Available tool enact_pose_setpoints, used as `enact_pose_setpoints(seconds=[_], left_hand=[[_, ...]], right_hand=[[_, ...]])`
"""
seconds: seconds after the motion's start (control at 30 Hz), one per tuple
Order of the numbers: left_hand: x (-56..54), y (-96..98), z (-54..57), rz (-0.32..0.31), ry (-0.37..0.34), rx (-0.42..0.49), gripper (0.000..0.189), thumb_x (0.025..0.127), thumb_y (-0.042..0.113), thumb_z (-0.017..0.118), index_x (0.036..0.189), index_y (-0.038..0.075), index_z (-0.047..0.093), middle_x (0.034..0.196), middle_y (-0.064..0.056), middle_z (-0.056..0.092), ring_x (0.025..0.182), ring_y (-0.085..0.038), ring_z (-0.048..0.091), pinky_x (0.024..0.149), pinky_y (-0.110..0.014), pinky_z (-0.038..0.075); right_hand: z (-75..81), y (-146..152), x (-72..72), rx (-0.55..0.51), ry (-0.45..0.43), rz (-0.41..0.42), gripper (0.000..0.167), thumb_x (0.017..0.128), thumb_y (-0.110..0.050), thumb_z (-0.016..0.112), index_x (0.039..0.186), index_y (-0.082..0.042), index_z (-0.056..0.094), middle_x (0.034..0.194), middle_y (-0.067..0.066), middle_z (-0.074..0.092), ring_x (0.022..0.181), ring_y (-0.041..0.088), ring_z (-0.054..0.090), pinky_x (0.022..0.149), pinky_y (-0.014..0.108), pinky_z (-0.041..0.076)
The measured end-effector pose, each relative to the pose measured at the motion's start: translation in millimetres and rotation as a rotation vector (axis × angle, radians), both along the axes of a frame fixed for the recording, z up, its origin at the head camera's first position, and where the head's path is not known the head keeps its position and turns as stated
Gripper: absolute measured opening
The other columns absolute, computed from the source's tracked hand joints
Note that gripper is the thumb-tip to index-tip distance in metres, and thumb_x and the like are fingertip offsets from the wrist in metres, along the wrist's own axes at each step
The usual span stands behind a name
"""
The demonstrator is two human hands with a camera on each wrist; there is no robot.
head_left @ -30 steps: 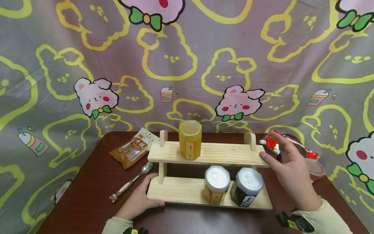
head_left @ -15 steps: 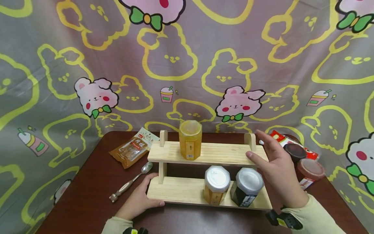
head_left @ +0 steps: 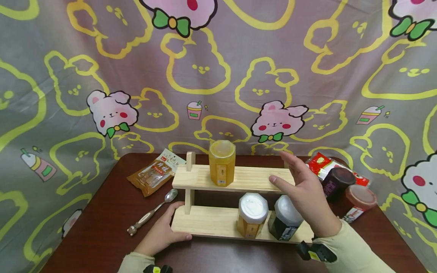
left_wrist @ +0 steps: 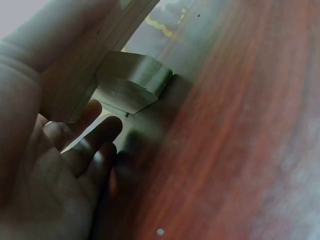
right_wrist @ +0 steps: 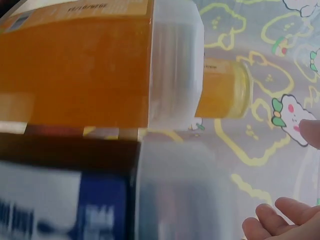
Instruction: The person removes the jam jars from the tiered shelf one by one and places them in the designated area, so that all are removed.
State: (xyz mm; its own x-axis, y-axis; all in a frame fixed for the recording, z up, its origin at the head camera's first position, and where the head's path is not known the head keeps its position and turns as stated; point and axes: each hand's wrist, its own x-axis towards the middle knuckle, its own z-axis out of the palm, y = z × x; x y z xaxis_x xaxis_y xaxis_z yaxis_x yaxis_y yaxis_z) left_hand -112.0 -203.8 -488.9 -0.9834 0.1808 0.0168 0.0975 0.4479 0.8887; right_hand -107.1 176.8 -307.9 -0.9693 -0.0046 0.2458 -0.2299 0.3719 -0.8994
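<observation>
A two-tier wooden shelf [head_left: 208, 223] stands on the table. My left hand [head_left: 164, 235] grips the left end of its lower board, thumb at the front edge; in the left wrist view the fingers [left_wrist: 107, 129] curl around the board's end. On the upper board stands a yellow jar [head_left: 222, 163]. The lower board bears an orange jar with a white lid [head_left: 252, 216] and, right of it, a dark jar with a white lid [head_left: 286, 220]. Held over the shelf's right side, my right hand [head_left: 307, 193] has thumb and fingers spread, with nothing between them. It partly covers the dark jar.
Left of the shelf lie a brown food packet [head_left: 153, 172] and a spoon [head_left: 151, 212]. At right stand a dark-lidded jar [head_left: 338, 182] and a red-lidded jar [head_left: 358, 203], with a red-and-white packet [head_left: 321, 163] behind. A patterned curtain [head_left: 218, 76] hangs behind the table.
My right hand has moved left from beside the shelf to in front of its right end, uncovering the two jars at right. My left hand has stayed on the lower board.
</observation>
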Motion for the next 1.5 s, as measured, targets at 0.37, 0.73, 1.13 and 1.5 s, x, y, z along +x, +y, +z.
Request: enact_pose_setpoints(seconds=[0.37, 0.73, 1.13, 1.5], left_hand=[[0.0, -0.2, 1.5, -0.009, -0.004, 0.022, 0.102, 0.058, 0.026, 0.099, 0.143, 0.027, 0.043, 0.123, -0.006, 0.061, 0.093, -0.016, 0.059, 0.086, -0.029, 0.044], [1.3, 0.6, 2.2, -0.026, 0.020, 0.028, 0.098, 0.060, 0.026, 0.098, 0.142, 0.024, 0.044, 0.121, -0.008, 0.061, 0.092, -0.016, 0.059, 0.084, -0.029, 0.045], [0.0, -1.0, -0.4, -0.013, -0.001, 0.023, 0.101, 0.058, 0.026, 0.098, 0.143, 0.027, 0.042, 0.120, -0.008, 0.061, 0.091, -0.018, 0.059, 0.084, -0.029, 0.045], [-0.1, -1.3, -0.5, -0.018, 0.005, 0.023, 0.101, 0.058, 0.027, 0.098, 0.143, 0.026, 0.043, 0.120, -0.007, 0.061, 0.092, -0.017, 0.059, 0.085, -0.029, 0.045]], right_hand=[[3.5, -23, -11.1, 0.013, -0.036, 0.075, 0.071, 0.091, -0.025, 0.076, 0.151, -0.010, 0.041, 0.156, 0.008, 0.040, 0.149, 0.028, 0.027, 0.117, 0.054, 0.021], [5.5, -43, -23.7, 0.002, -0.064, 0.141, 0.073, 0.090, -0.031, 0.076, 0.151, -0.011, 0.042, 0.155, 0.005, 0.042, 0.149, 0.024, 0.027, 0.118, 0.051, 0.022], [8.2, -65, -37.1, 0.017, -0.107, 0.145, 0.072, 0.089, -0.031, 0.077, 0.150, -0.015, 0.043, 0.156, 0.004, 0.040, 0.148, 0.026, 0.030, 0.116, 0.051, 0.025], [5.9, -86, -51.8, 0.017, -0.144, 0.131, 0.083, 0.085, -0.028, 0.082, 0.152, -0.011, 0.038, 0.152, 0.007, 0.045, 0.142, 0.027, 0.039, 0.114, 0.048, 0.031]])
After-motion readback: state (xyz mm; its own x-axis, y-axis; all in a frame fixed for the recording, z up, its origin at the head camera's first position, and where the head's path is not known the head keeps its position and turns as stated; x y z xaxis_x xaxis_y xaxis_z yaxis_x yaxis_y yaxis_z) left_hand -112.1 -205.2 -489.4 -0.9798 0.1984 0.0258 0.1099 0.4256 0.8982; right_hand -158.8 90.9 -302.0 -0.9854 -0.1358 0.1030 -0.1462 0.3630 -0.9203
